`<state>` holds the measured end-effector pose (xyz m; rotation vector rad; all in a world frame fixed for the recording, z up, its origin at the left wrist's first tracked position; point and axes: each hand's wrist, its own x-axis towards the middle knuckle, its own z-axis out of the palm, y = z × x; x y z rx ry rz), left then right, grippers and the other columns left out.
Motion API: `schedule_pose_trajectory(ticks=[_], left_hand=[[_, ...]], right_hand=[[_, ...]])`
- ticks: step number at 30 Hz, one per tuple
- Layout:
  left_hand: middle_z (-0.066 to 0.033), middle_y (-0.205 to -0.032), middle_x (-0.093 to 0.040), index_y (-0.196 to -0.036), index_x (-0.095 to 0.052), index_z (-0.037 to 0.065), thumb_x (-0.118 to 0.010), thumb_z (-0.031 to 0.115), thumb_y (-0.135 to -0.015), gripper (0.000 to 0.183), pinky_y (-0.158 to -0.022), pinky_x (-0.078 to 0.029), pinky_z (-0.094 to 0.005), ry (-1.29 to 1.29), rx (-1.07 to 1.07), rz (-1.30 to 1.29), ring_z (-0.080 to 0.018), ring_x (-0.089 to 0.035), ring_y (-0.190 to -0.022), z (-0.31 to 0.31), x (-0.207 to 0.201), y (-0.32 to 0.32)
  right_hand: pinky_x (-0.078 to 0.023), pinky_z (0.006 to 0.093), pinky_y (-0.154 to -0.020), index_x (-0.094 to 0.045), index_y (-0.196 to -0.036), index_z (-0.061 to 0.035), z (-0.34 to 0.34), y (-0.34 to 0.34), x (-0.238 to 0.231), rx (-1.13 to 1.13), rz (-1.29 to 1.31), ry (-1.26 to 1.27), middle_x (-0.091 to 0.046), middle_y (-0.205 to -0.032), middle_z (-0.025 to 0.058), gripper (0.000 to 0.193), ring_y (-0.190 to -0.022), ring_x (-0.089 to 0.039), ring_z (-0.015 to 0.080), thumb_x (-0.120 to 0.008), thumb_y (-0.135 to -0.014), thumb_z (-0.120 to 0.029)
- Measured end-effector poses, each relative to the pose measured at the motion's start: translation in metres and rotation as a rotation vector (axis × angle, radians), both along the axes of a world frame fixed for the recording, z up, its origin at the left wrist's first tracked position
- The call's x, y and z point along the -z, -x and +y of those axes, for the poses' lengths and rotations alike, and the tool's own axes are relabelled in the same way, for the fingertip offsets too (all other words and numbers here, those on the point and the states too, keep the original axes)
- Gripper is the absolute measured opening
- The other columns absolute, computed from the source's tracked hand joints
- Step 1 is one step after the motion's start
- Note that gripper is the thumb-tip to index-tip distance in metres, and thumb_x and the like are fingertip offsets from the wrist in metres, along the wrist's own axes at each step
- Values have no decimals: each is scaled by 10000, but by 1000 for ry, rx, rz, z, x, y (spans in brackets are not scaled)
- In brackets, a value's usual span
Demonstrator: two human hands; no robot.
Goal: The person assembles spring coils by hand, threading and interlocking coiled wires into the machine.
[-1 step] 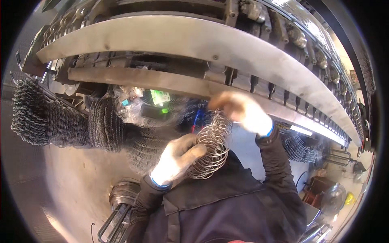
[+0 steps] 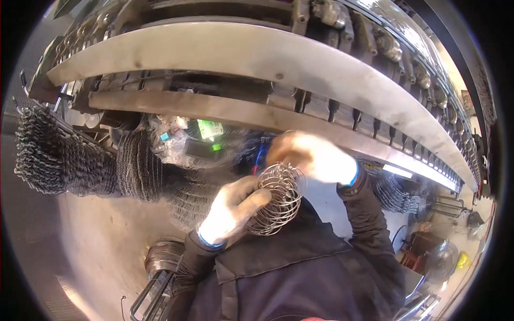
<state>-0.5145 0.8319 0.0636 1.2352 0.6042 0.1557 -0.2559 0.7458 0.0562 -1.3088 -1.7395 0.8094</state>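
A bunch of looped steel wire, a loose wire coil, is held in front of my chest. My left hand, in a pale glove with darkened fingers and a blue cuff, is closed around its left side, thumb across the loops. At the coil's upper end is my right hand, gloved the same way. Its fingers are bent down onto the top loops, slightly smeared by motion; their tips are partly hidden.
A long metal machine beam spans the far side, above a row of dark pins. Bunched wire mesh hangs at left. Clear plastic wrapping with a dark box lies beyond my left hand. A wire spool stands lower left.
My right hand has moved slightly down and left, and the top of the wire coil has dropped with it. My left hand is nearly still.
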Motion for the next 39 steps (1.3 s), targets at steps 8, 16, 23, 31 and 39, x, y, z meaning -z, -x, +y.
schedule_pose_trajectory(ticks=[8,16,23,31,39], left_hand=[[-137,-940,-701,-1091,-692,-64,-670,234,-971,322,-780,-504,-327,-202,162,52,-160,-622,-857,-10,-16,-29],[-116,-997,-704,-1127,-703,-41,-739,280,-925,382,-821,-503,-305,41,153,10,-139,-627,-914,-38,-2,-41],[-74,-990,-684,-1117,-698,-44,-737,216,-922,327,-798,-500,-291,-28,156,8,-116,-605,-893,-54,-3,-66],[-48,-985,-691,-1158,-693,-46,-739,267,-952,378,-824,-494,-277,-15,153,4,-105,-599,-915,-85,-10,-97],[-57,-1014,-702,-1163,-697,-44,-814,218,-891,394,-792,-513,-282,111,127,-4,-109,-615,-884,-101,-7,-108]], right_hand=[[-486,482,-1016,-663,-1258,-55,-31,-52,83,1062,-1132,-284,-690,-1194,186,400,-1158,-632,341,-672,-917,-264],[-499,495,-999,-705,-1225,-74,-44,-112,92,959,-957,-205,-687,-1229,165,317,-1161,-633,377,-610,-957,-214],[-503,429,-983,-738,-1138,-86,-73,-61,18,-85,-61,-11,-704,-1148,140,323,-1092,-644,332,-660,-960,-345],[-500,463,-983,-643,-1242,13,-88,-160,111,1023,-1415,68,-694,-1176,174,339,-1066,-652,365,-580,-964,-171],[-526,450,-959,-678,-1215,-36,-137,-118,30,477,-264,39,-696,-1172,187,310,-1102,-659,363,-639,-935,-165]])
